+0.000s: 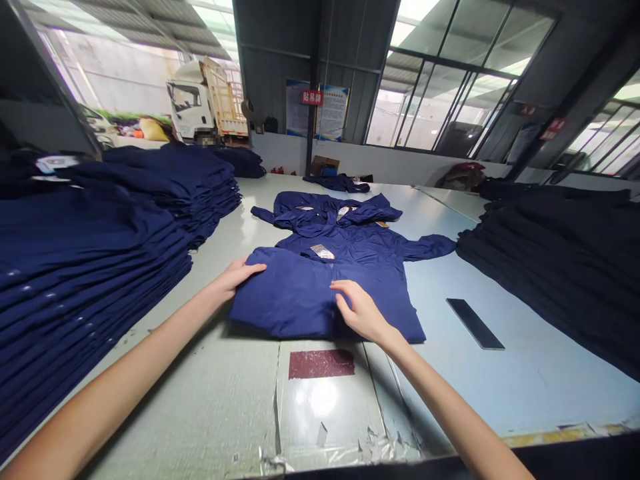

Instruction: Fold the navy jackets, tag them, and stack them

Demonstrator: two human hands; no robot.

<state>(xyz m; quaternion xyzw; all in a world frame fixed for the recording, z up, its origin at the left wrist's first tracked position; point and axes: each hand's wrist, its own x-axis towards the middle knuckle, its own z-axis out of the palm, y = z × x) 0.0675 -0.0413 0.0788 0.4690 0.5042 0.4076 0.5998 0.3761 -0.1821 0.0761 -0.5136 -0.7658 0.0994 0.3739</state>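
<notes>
A navy blue garment (320, 287) lies partly folded on the pale table (210, 393), its label showing near the collar. My left hand (235, 277) rests flat on the garment's left edge, fingers stretched out. My right hand (357, 310) lies on the middle of its lower half, fingers apart and pressing on the cloth. A second navy garment (330, 210) lies spread just beyond the first, a sleeve reaching right.
Tall stacks of folded navy garments (100, 247) fill the left side. A dark pile (560, 260) covers the right. A flat black strip (475, 323) lies right of the garment. A dark red patch (321, 363) marks the table near me.
</notes>
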